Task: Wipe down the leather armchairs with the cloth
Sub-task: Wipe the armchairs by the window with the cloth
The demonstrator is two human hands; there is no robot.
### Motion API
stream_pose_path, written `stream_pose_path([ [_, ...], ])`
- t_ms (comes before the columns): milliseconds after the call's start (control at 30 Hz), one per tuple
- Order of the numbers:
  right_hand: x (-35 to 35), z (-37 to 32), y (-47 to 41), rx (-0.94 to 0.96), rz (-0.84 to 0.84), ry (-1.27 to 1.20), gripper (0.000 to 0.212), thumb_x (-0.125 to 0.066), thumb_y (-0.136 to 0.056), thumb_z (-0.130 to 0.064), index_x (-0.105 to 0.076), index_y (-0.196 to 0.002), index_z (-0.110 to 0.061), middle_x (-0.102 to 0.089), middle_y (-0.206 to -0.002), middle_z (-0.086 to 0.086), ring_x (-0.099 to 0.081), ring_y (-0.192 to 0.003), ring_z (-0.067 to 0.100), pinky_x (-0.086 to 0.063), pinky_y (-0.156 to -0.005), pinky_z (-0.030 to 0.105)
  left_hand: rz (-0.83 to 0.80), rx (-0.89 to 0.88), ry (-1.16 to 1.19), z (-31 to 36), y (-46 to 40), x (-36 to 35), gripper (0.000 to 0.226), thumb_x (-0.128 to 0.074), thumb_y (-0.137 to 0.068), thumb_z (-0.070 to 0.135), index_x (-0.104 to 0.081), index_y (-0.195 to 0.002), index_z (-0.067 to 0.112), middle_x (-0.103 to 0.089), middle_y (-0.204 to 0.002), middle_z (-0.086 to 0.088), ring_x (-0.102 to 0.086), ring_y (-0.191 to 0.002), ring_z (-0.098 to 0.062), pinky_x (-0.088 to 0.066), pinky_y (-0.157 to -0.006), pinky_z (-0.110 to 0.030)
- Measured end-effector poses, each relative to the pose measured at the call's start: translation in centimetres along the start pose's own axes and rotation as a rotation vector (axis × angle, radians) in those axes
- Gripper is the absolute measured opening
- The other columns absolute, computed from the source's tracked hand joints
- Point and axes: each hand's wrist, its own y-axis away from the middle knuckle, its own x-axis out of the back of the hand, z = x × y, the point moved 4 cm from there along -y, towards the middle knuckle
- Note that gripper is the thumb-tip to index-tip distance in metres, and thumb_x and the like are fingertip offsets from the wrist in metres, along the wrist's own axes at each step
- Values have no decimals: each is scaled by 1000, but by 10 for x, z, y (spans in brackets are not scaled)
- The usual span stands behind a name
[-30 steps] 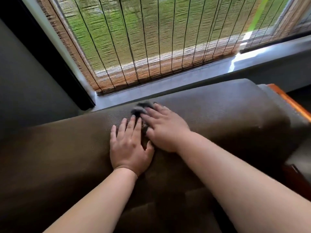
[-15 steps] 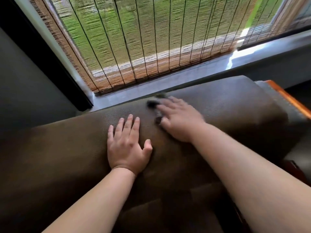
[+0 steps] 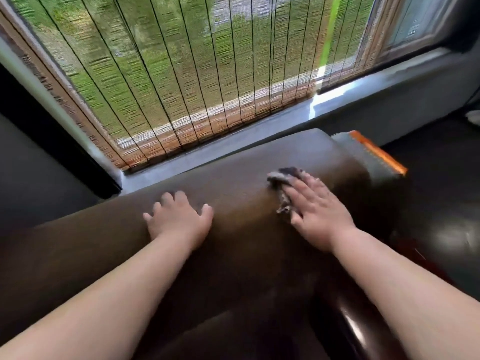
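The top of a brown leather armchair backrest (image 3: 246,183) runs across the head view. My right hand (image 3: 315,210) lies flat with straight fingers on a small dark grey cloth (image 3: 284,176), pressing it against the leather near the backrest's right end. Only the cloth's edges show, beyond the fingertips and beside the thumb. My left hand (image 3: 179,219) rests flat on the leather near the middle, fingers spread, holding nothing.
A grey window sill (image 3: 233,149) lies just behind the backrest, under a bamboo blind (image 3: 181,74). A grey and orange chair edge (image 3: 374,154) adjoins the backrest's right end. A glossy dark armrest (image 3: 355,326) sits lower right. Dark wall (image 3: 31,178) fills the left.
My right hand has slid the cloth rightwards along the top of the backrest, away from my left hand, which stays resting on the leather.
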Motion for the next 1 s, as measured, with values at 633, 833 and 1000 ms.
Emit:
stream_pose_path([
  [633, 33, 75, -122, -394, -132, -50, 67, -19, -102, -42, -21, -164, -17, -19, -171, 12, -22, -156, 32, -23, -124, 51, 265, -398, 52, 76, -22, -49, 76, -36, -90, 61, -47, -158, 27, -41, -166, -9, -35, -154, -33, -19, -128, -56],
  [833, 36, -8, -134, 100, -166, -87, 61, -32, -107, -48, -25, -164, -29, -8, -174, -9, -3, -160, 16, 0, -127, 33, 300, -400, 80, 74, -22, -52, 81, -40, -87, 61, -50, -154, 17, -44, -164, -8, -37, -153, -33, -19, -127, -55],
  [1000, 56, 94, -156, -276, -198, -36, 51, -27, -111, -34, -39, -157, -15, -30, -166, 11, -30, -151, 32, -25, -121, 44, 308, -400, 89, 74, -22, -52, 78, -40, -89, 62, -50, -155, 21, -42, -165, -6, -35, -154, -30, -16, -129, -52],
])
